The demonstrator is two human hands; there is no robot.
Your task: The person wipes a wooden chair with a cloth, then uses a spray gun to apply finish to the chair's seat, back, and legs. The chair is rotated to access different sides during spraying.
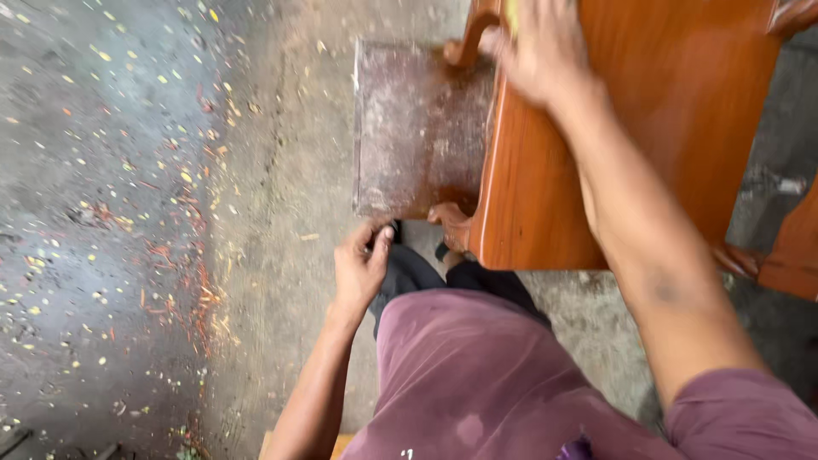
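While right hand [541,51] presses tabletop [648,128], left hand [360,268] pinches board [417,128] corner.

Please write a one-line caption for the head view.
Right hand presses on a polished wooden table; left hand grips a dusty board below.

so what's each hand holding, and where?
Left hand pinches the dusty board's near corner. Right hand presses on the wooden furniture piece's top, near its edge; grip unclear.
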